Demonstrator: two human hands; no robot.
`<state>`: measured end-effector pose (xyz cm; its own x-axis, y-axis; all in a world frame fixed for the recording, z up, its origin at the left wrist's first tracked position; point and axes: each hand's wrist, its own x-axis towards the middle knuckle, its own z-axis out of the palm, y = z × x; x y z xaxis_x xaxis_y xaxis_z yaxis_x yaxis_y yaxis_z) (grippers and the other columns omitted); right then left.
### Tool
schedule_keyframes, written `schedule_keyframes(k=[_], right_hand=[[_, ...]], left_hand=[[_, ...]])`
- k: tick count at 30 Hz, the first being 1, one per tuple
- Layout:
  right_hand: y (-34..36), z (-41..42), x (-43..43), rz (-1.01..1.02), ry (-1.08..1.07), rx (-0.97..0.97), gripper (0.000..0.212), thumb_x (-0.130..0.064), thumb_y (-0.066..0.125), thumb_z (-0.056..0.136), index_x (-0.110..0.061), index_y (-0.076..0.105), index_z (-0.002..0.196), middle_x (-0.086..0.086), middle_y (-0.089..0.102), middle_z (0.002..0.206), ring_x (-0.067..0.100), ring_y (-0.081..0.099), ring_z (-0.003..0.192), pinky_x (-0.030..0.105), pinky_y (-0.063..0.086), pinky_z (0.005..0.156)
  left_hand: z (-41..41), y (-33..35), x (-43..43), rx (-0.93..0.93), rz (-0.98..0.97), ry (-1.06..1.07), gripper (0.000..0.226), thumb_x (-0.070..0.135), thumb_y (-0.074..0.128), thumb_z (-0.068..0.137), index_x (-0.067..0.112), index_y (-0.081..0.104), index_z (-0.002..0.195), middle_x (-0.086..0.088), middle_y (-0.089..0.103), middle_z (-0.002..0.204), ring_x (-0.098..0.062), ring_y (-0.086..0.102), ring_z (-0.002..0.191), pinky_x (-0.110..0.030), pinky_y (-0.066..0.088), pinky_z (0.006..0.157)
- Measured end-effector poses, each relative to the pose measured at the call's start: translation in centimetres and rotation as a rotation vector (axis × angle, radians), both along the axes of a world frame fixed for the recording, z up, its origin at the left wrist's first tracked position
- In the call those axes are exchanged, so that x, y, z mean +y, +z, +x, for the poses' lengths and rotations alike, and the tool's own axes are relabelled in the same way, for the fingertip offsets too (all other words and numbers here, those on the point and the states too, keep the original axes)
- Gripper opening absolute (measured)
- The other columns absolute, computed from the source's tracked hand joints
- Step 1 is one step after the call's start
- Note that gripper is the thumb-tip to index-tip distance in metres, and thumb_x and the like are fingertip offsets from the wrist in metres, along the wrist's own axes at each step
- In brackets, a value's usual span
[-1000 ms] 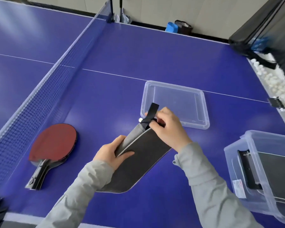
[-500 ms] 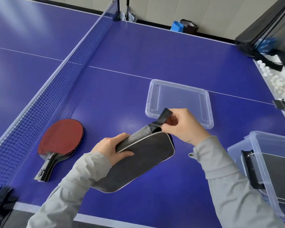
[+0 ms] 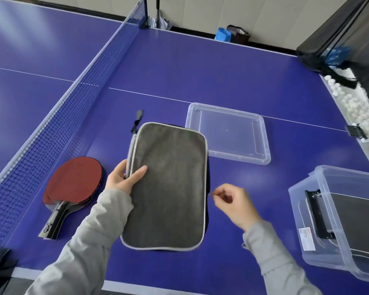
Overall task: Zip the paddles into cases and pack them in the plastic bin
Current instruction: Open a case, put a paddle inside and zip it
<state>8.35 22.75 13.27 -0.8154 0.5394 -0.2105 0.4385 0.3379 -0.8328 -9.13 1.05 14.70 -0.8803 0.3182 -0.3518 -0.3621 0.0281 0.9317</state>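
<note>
Gripping the grey case [image 3: 168,184] by its left edge, the left hand [image 3: 124,177] holds it flat over the bench [image 3: 179,71], likely steadying it for zipping. The right hand [image 3: 234,203] hovers at its right edge, fingers curled; any pinch is unclear. Uncased paddles [image 3: 73,184] lie left, plastic bin [image 3: 307,209] right, lid [image 3: 262,143] beyond.

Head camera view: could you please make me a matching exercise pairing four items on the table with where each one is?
Things:
1. grey case
2. red paddles
3. clear lid
4. plastic bin

Places:
a. lying flat on the table, just beyond the grey case
b. gripped at its left edge by the left hand
c. at the right, with a dark case inside
d. on the table beside the net

Pairs: 1-b, 2-d, 3-a, 4-c
</note>
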Motion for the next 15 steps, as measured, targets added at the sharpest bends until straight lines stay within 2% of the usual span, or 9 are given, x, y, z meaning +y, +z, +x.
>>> schedule_keyframes(k=[3,7,11,13,15], right_hand=[[-0.6,1.1,-1.9,0.063,-0.012,0.01,0.03,-0.006,0.066,0.081,-0.032,0.06,0.068,0.003,0.066,0.064,0.007,0.053,0.055,0.018,0.046,0.059],[-0.7,1.9,-3.0,0.083,-0.081,0.069,0.029,-0.006,0.067,0.082,-0.031,0.059,0.069,-0.001,0.064,0.059,0.009,0.053,0.053,0.024,0.049,0.059],[-0.3,2.2,-3.6,0.1,-0.12,0.109,0.023,-0.004,0.066,0.082,-0.022,0.06,0.07,-0.005,0.06,0.056,0.008,0.051,0.051,0.023,0.048,0.057],[-0.1,2.3,-4.3,0.12,-0.109,0.125,0.021,-0.003,0.066,0.082,-0.019,0.06,0.069,-0.005,0.059,0.053,0.009,0.05,0.049,0.022,0.045,0.054],[0.1,2.2,-5.7,0.144,-0.075,0.166,0.017,-0.003,0.065,0.082,-0.013,0.062,0.068,0.0,0.059,0.052,0.016,0.052,0.048,0.028,0.046,0.054]], left_hand=[[-0.4,-0.6,0.5,-0.052,-0.034,0.205,0.008,0.024,0.071,0.081,0.022,0.063,0.08,0.003,0.062,0.063,-0.011,0.057,0.05,-0.024,0.05,0.053],[-0.3,-1.1,1.1,-0.193,-0.055,0.342,0.015,0.032,0.072,0.08,0.023,0.063,0.087,0.006,0.06,0.064,-0.005,0.055,0.044,-0.021,0.047,0.049],[0.8,-1.6,2.1,-0.256,-0.005,0.432,0.021,0.028,0.071,0.082,0.017,0.062,0.098,0.003,0.06,0.077,-0.015,0.056,0.066,-0.033,0.048,0.076],[1.3,-1.6,2.5,-0.268,-0.009,0.477,0.021,0.027,0.069,0.083,0.015,0.06,0.098,0.003,0.057,0.076,-0.015,0.054,0.068,-0.033,0.046,0.079],[1.8,-1.4,3.2,-0.286,0.002,0.537,0.022,0.026,0.068,0.084,0.012,0.056,0.095,0.004,0.053,0.073,-0.012,0.05,0.064,-0.032,0.044,0.076]])
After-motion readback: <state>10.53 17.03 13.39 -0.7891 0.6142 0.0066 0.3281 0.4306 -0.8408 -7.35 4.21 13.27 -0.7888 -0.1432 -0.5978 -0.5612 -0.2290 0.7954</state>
